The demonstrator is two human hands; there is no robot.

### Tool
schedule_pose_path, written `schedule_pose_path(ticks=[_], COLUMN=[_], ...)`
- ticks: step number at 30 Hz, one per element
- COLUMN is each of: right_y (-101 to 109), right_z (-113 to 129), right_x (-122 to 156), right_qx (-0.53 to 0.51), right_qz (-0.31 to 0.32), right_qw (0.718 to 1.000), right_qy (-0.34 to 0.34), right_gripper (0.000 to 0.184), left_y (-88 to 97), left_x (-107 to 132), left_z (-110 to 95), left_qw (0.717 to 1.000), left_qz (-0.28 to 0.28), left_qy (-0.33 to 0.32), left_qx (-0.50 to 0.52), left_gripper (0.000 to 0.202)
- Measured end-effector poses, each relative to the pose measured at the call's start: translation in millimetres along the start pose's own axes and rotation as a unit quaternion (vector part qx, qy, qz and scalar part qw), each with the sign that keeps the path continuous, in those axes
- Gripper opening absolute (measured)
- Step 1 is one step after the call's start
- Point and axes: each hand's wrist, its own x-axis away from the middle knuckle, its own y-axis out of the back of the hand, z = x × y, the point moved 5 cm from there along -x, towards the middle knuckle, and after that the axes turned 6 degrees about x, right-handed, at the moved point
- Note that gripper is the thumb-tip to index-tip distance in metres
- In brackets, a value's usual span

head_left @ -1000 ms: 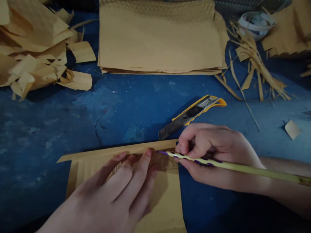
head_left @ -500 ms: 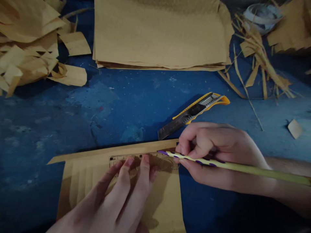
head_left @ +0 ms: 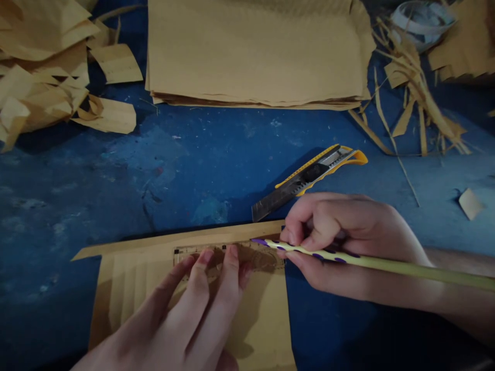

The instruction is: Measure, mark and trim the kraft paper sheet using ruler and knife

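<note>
A brown paper sheet (head_left: 266, 330) lies at the near edge of the blue work surface (head_left: 116, 196), with fold lines on its left part. A clear ruler (head_left: 266, 256) rests across its top. My left hand (head_left: 185, 314) presses flat on the ruler and sheet, fingers stretched out. My right hand (head_left: 348, 247) is closed round a yellow pencil with purple dots (head_left: 386, 266). The pencil's purple tip sits at the ruler's upper edge, close to the sheet's right side.
A yellow utility knife (head_left: 309, 175) with its blade out lies just beyond my right hand. A stack of brown paper sheets (head_left: 255, 51) sits at the back. Cut paper scraps (head_left: 42, 82) are piled at the left, thin strips (head_left: 410, 93) and a tape roll (head_left: 423, 20) at the right.
My left hand slid back toward me and a little left, uncovering more of the ruler. The right hand and pencil stayed in place.
</note>
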Motion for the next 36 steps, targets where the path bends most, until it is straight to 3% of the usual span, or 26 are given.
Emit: schedule_pose_path(ticks=[22, 27, 31, 36], right_y=[0.7, 0.2, 0.4, 4.2], right_z=[-0.5, -1.9, -2.5, 4.7], right_x=[-0.1, 1.0, 1.2, 1.3], right_qx=[0.001, -0.005, -0.050, -0.029], right_qz=[0.004, 0.009, -0.006, -0.013], right_qw=[1.000, 1.000, 0.998, 0.999], right_qy=[-0.025, -0.029, -0.035, 0.018], right_gripper=[0.028, 0.029, 0.026, 0.024], left_y=[-1.6, -4.2, -4.3, -2.6], left_x=[-1.3, 4.1, 5.3, 2.4], left_z=[-1.5, -1.2, 0.2, 2.2], left_qw=[1.000, 0.999, 0.999, 1.000], left_qz=[0.005, 0.029, 0.032, 0.021], left_qy=[0.001, -0.004, -0.005, -0.006], left_qx=[0.003, 0.013, 0.019, 0.021], left_gripper=[0.071, 0.067, 0.070, 0.066])
